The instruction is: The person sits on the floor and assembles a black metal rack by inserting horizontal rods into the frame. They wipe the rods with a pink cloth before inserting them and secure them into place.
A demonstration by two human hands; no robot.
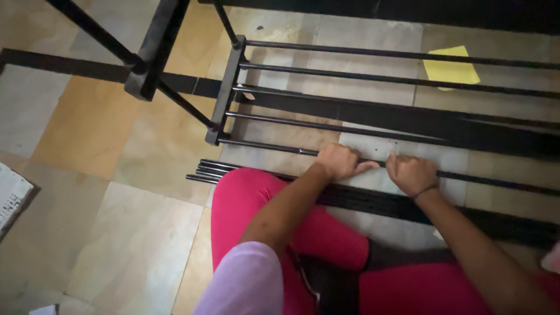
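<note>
Head view. The black metal rack [233,87] runs off the right edge, so its far end is cut off. Upper legs of the frame leave the top of the picture. My knees in pink hide part of the loose black rods [233,170] lying on the tiled floor [116,140]; their right ends are lost in shadow. A yellow sheet [450,67] shows behind the rails.

My left hand [340,161] is closed around the nearest rail [262,146] of the rack. My right hand [411,173] is fisted on the same rail, just beside the left; fingertips are curled under, out of sight. The rail sits low, just above the floor, in front of my knees.
</note>
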